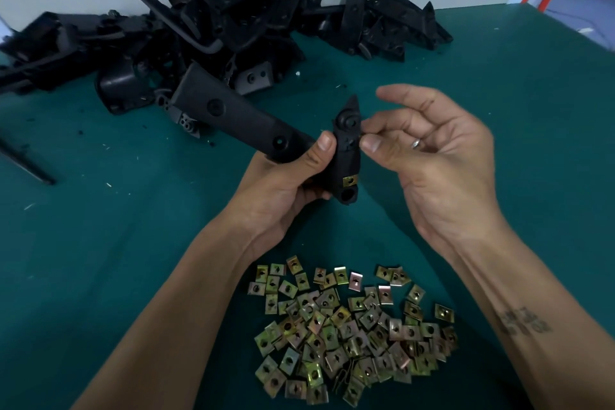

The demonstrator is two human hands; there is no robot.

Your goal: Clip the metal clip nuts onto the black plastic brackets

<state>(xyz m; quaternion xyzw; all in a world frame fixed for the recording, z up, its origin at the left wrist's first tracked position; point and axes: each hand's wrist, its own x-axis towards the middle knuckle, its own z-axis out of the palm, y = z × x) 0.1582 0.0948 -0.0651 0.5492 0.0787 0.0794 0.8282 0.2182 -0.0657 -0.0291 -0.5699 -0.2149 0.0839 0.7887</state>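
My left hand (283, 196) grips a black plastic bracket (347, 151) above the green table, thumb pressed on its left side. The bracket's long arm runs up and to the left. A brass-coloured clip nut (350, 180) sits clipped on the bracket's lower end, just above a round hole. My right hand (442, 170) is palm-up beside the bracket, its thumb and forefinger tips touching the bracket's upper right edge, the other fingers relaxed. I see nothing held in it. A heap of loose clip nuts (352, 326) lies between my forearms.
A large pile of black plastic brackets (233, 20) fills the back of the green table (100, 226) against a white wall. A black rod (26, 163) lies at the left edge. Small plastic shavings are scattered on the mat.
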